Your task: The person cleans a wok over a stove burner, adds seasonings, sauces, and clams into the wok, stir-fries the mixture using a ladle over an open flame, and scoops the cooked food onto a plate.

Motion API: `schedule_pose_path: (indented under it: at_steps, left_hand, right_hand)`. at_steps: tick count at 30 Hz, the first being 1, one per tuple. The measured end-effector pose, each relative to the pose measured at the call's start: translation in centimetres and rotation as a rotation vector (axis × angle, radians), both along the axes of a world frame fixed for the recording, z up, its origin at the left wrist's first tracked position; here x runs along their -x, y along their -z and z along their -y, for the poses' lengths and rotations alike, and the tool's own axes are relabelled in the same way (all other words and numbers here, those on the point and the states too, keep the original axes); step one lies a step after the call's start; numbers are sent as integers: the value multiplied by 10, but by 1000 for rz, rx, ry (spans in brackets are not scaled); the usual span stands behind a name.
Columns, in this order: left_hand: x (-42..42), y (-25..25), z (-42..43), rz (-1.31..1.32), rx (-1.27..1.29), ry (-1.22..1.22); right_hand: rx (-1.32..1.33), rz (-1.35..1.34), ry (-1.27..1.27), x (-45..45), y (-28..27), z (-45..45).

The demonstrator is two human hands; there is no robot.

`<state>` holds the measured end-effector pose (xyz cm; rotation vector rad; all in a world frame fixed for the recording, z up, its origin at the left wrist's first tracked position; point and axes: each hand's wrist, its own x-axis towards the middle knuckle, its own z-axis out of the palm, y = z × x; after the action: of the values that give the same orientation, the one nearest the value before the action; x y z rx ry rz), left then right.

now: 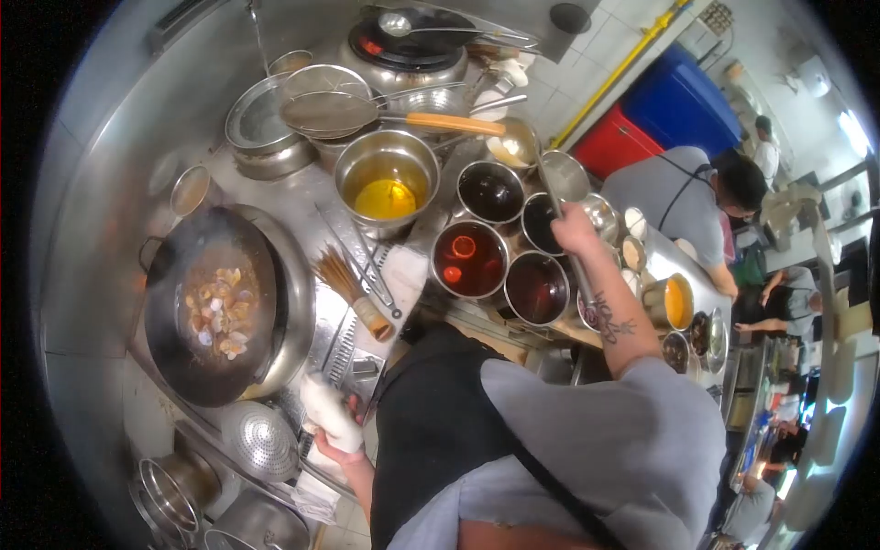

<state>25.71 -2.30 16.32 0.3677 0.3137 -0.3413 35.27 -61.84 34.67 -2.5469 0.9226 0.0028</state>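
Note:
My right hand (575, 229) is closed round the handle of a long metal ladle (555, 188). The ladle's bowl (515, 145) is over the pots at the top centre, with something pale in it. In my left hand (341, 445) is a white cloth (330, 412), bunched near the wok's lower right side. The black wok (170, 302) sits tilted on the stove ring, holding clams (220, 312) in brown sauce, with steam over it. A pot of dark red liquid (469, 259) and a pot of dark sauce (490, 192) stand below the ladle.
A pot of yellow oil (387, 183), a strainer with a wooden handle (454, 122) and a bamboo brush (353, 291) are between wok and sauce pots. A perforated skimmer (260, 442) lies at lower left. A co-worker (660, 197) leans over the counter's far side.

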Motion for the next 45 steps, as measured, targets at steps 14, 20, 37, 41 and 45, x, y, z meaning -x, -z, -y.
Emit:
schedule_pose_path:
  at_steps: [14,20,37,41,45]
  left_hand:
    - [-21,-15,-12,-257,-258,-193]
    - [-73,-72,-16,-231,-285,-271]
    - [-141,-112,-16,-296,-246,-330]
    - [-150,-89,-18,-278,-303,-311]
    - [-101,-90,-13,-278,-241,-324]
  right_hand:
    - [-970,314,344,16,-3,-8]
    - [-1720,535,407,13,-7,18]
    - [-1756,350,-196,-58,-109,-152]
    - [-1609,51,-385,-95,-94,-228]
    - [-1457,-169,-594,-119,-87,-293]
